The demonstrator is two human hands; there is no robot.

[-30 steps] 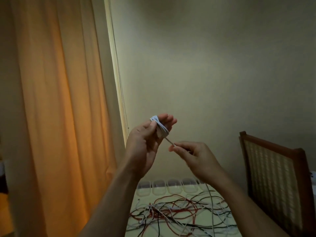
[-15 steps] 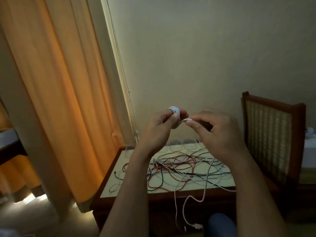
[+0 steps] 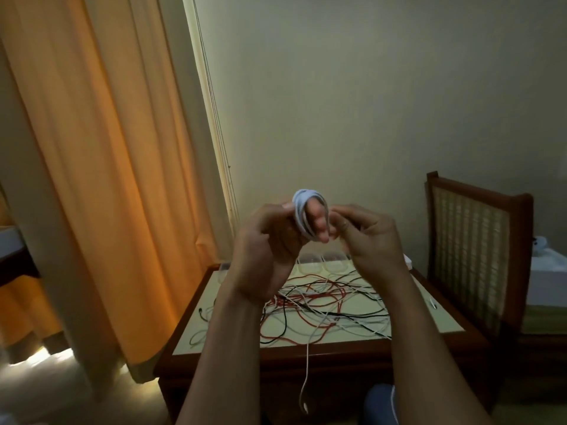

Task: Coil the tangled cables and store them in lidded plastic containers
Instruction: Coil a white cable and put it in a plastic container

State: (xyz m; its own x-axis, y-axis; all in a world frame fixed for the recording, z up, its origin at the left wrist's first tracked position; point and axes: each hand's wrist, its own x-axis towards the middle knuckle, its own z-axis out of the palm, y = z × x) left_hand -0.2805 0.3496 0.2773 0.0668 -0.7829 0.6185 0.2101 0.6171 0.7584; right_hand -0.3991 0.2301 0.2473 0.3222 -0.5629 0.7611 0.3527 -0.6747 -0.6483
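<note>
A white cable coil (image 3: 302, 207) is wound around the fingers of my left hand (image 3: 270, 240), which is raised above the table. My right hand (image 3: 368, 237) is close beside it, fingertips pinching the cable at the coil. Below lies a tangle of red, black and white cables (image 3: 322, 311) on the cream-topped wooden table (image 3: 196, 335). Clear plastic containers (image 3: 333, 261) stand in a row at the table's far edge, partly hidden by my hands. One white cable (image 3: 306, 375) hangs off the front edge, its plug near the floor.
An orange curtain (image 3: 101, 167) hangs on the left. A wooden chair with a cane back (image 3: 472, 243) stands to the right of the table. A plain wall is behind. Something blue (image 3: 380, 403) sits low at the bottom, and a white connector (image 3: 433, 303) lies at the table's right side.
The view has tilted down, showing the whole table. My hands have come together; the right hand moved from pulling the cable taut to touching the coil on the left fingers.
</note>
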